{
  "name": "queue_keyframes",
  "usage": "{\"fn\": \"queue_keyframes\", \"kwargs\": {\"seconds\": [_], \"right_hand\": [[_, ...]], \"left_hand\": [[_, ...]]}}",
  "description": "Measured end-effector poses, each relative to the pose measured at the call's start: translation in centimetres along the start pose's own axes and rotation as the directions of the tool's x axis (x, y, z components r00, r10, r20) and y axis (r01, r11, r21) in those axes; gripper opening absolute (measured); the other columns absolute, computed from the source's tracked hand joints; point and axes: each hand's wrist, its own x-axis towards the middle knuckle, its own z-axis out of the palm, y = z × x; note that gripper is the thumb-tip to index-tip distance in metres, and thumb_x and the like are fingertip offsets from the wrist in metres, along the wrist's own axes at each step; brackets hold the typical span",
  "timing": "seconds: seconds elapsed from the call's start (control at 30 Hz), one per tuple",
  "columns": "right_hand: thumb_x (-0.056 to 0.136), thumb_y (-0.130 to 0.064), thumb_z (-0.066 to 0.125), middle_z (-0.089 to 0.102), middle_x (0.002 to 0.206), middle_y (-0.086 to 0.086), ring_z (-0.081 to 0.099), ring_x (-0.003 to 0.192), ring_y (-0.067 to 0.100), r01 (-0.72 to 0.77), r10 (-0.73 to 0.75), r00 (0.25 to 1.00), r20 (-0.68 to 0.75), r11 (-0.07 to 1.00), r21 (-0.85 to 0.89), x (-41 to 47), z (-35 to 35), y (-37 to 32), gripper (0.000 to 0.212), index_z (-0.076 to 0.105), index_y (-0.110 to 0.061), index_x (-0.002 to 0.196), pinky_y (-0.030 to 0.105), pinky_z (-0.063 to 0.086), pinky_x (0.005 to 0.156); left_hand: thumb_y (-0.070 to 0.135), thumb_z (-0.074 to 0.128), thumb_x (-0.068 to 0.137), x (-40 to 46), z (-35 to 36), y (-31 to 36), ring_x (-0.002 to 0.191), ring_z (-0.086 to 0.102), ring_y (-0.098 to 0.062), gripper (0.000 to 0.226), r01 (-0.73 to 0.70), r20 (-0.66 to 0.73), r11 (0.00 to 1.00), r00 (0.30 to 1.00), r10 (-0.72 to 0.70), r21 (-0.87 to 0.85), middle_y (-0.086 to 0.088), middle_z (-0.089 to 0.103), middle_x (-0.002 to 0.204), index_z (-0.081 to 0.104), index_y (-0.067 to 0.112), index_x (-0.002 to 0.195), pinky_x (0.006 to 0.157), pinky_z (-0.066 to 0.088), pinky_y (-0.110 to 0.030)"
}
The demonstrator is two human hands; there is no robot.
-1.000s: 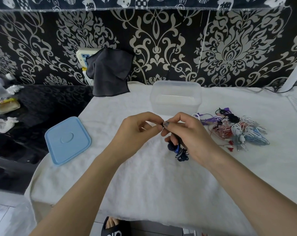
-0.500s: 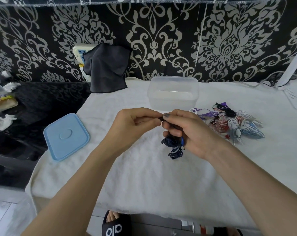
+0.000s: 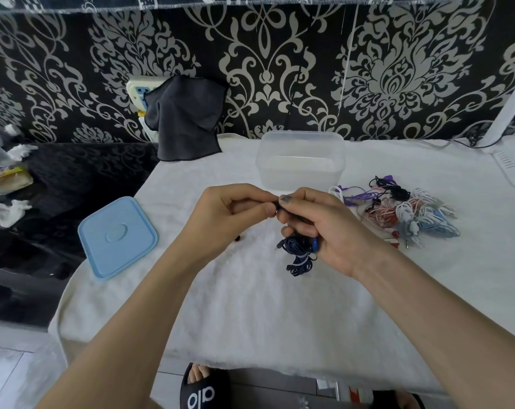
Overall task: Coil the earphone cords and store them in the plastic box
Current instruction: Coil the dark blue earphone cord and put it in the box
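Coiling under way on dark blue earphone cord (image 3: 299, 255): bundle hangs from right hand (image 3: 333, 231), fingers curled round it, loops dangling just above white cloth (image 3: 250, 305). Left hand (image 3: 232, 216) meets right at fingertips, thumb and forefinger pinched narrow on cord end, judged final wrap or tuck. Blue lid (image 3: 117, 236) lies off to left. Heap of other earphones (image 3: 403, 211) waits right, some looking loose, some bundled. Plastic box (image 3: 300, 160) beyond hands stands open, appears empty. Judgement: early stage, nothing stored yet.
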Motion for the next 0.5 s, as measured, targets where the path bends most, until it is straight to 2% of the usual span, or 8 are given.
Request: {"fn": "queue_keyframes", "kwargs": {"seconds": [0.07,0.13,0.23,0.37,0.5], "right_hand": [[0.097,-0.004,0.057,0.059,0.072,0.013,0.027,0.043,0.009,-0.006,0.006,1.000,-0.003,1.000,0.013,-0.07,0.04,0.00,0.021,0.057,-0.004,0.076,0.025,0.048,0.059],[0.097,-0.004,0.057,0.059,0.072,0.012,0.027,0.043,0.009,-0.015,0.015,1.000,-0.003,1.000,0.019,-0.19,0.16,-0.04,0.023,0.057,-0.006,0.074,0.024,0.047,0.058],[0.098,-0.006,0.057,0.058,0.070,0.010,0.027,0.043,0.008,-0.042,0.041,0.999,0.014,0.998,0.056,-0.41,0.23,-0.38,0.029,0.058,-0.008,0.069,0.021,0.043,0.055],[0.098,-0.007,0.057,0.056,0.068,0.008,0.028,0.044,0.008,-0.079,0.077,0.997,0.025,0.993,0.088,-0.61,0.27,-0.74,0.038,0.061,-0.012,0.061,0.019,0.041,0.052],[0.098,-0.007,0.058,0.055,0.069,0.008,0.027,0.042,0.006,-0.106,0.103,0.994,0.029,0.981,0.160,-0.56,0.37,-0.58,0.032,0.061,-0.008,0.066,0.017,0.040,0.050]], "left_hand": [[0.003,0.071,0.092,-0.03,-0.05,-0.02,0.098,0.075,-0.031,0.012,0.005,-0.021,1.000,1.000,-0.005,0.023,-0.008,0.080,0.093,0.078,0.008,0.100,0.095,0.050,-0.068],[0.006,0.073,0.091,-0.08,-0.17,-0.08,0.098,0.075,-0.031,0.011,-0.004,-0.028,0.996,1.000,0.006,0.084,-0.005,0.080,0.094,0.078,0.011,0.100,0.086,0.050,-0.074],[0.005,0.075,0.090,-0.15,-0.15,0.22,0.099,0.076,-0.017,0.012,-0.036,-0.032,0.989,0.999,0.041,0.146,0.000,0.079,0.098,0.078,0.009,0.101,0.088,0.056,-0.062],[0.002,0.074,0.090,-0.26,-0.21,0.46,0.097,0.076,-0.013,0.014,-0.106,-0.017,0.977,0.994,0.111,0.185,0.003,0.078,0.099,0.078,0.009,0.102,0.095,0.058,-0.035],[0.002,0.074,0.091,-0.36,-0.21,0.37,0.095,0.075,-0.013,0.016,-0.247,0.028,0.911,0.967,0.252,0.331,0.003,0.077,0.099,0.078,0.010,0.104,0.090,0.057,-0.024]]}}
